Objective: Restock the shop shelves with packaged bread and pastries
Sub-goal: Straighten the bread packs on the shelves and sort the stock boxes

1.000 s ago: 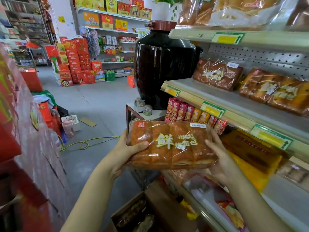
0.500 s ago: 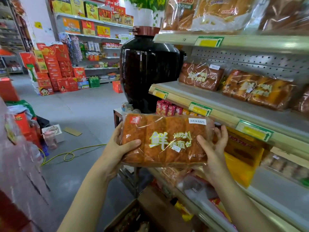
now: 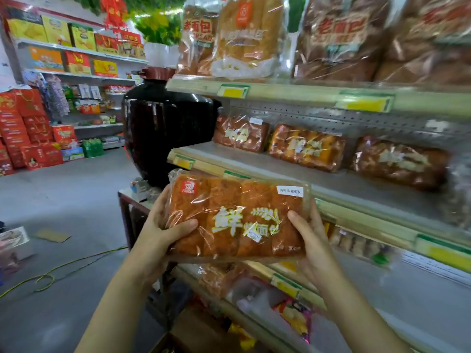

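Observation:
A clear-wrapped bread pack [image 3: 237,217] with orange-brown loaves and white lettering is held flat in front of the middle shelf [image 3: 280,171]. My left hand [image 3: 163,225] grips its left end, thumb across the top. My right hand [image 3: 308,233] holds its right end with the thumb on the wrapper and the fingers behind. The pack sits just below and in front of the shelf's front edge. On that shelf lie three similar bread packs [image 3: 305,146] toward the back.
A big black jar [image 3: 165,133] stands on a small table left of the shelves. The top shelf [image 3: 305,93] carries tall bread bags [image 3: 244,36]. Lower shelves hold snack packs [image 3: 293,312]. A cardboard box corner shows below. A yellow cable [image 3: 51,273] lies on the grey floor.
Both hands have lifted the bread pack upward and toward the middle shelf. The view has tilted up, showing more of the top shelf.

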`<state>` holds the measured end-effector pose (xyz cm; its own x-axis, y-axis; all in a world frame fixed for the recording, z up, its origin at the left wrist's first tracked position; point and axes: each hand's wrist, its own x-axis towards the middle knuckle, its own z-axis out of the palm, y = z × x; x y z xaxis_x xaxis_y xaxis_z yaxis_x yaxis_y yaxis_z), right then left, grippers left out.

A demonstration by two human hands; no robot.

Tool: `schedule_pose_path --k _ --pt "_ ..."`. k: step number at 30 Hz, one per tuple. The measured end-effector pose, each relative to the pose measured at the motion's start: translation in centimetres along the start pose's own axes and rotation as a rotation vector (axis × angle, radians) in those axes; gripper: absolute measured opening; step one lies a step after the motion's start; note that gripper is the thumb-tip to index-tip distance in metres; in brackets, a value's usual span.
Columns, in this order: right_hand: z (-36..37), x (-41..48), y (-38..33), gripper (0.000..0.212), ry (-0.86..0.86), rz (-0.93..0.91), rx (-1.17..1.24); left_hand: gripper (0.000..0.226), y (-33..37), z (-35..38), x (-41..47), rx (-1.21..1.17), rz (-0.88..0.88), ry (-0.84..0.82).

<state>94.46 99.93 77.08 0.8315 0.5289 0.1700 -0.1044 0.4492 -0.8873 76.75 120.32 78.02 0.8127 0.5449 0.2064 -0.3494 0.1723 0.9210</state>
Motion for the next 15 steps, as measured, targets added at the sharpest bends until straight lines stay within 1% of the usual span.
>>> schedule_pose_path --k 1,2,3,4,6,8,10,12,13,15 --pt "-0.8 -0.3 -0.9 0.101 -0.020 0.004 -0.011 0.103 0.0 1.3 -0.1 -0.004 0.004 -0.011" --pt "-1.9 -0.6 -1.9 0.122 -0.041 0.002 -0.030 0.092 0.0 2.7 -0.2 -0.008 0.008 -0.024" --pt "-2.8 -0.8 -2.8 0.136 -0.052 -0.007 -0.053 0.083 -0.1 3.8 -0.4 -0.013 0.012 -0.030" --pt "-3.6 -1.0 -3.7 0.140 -0.059 -0.022 -0.082 0.079 -0.2 5.0 -0.7 -0.017 0.012 -0.031" --pt "-5.2 -1.7 -5.3 0.130 -0.077 -0.031 -0.144 0.078 -0.7 6.9 -1.5 -0.030 0.014 -0.039" --pt "-6.3 -2.5 -6.3 0.122 -0.085 -0.011 -0.216 0.087 -1.5 8.0 -2.0 -0.037 0.009 -0.046" --pt "-7.7 -3.7 -7.0 0.115 -0.055 0.000 -0.260 0.092 -2.3 9.4 -2.6 -0.038 -0.005 -0.062" --pt "-8.9 -4.5 -7.5 0.113 -0.007 -0.007 -0.288 0.097 -2.7 10.5 -3.2 -0.012 -0.027 -0.076" --pt "-9.4 -5.0 -7.8 0.112 0.010 -0.012 -0.292 0.102 -3.0 10.9 -3.3 0.011 -0.039 -0.083" --pt "-9.9 -5.8 -8.1 0.101 0.015 -0.049 -0.299 0.116 -3.1 11.8 -3.6 0.045 -0.059 -0.095"
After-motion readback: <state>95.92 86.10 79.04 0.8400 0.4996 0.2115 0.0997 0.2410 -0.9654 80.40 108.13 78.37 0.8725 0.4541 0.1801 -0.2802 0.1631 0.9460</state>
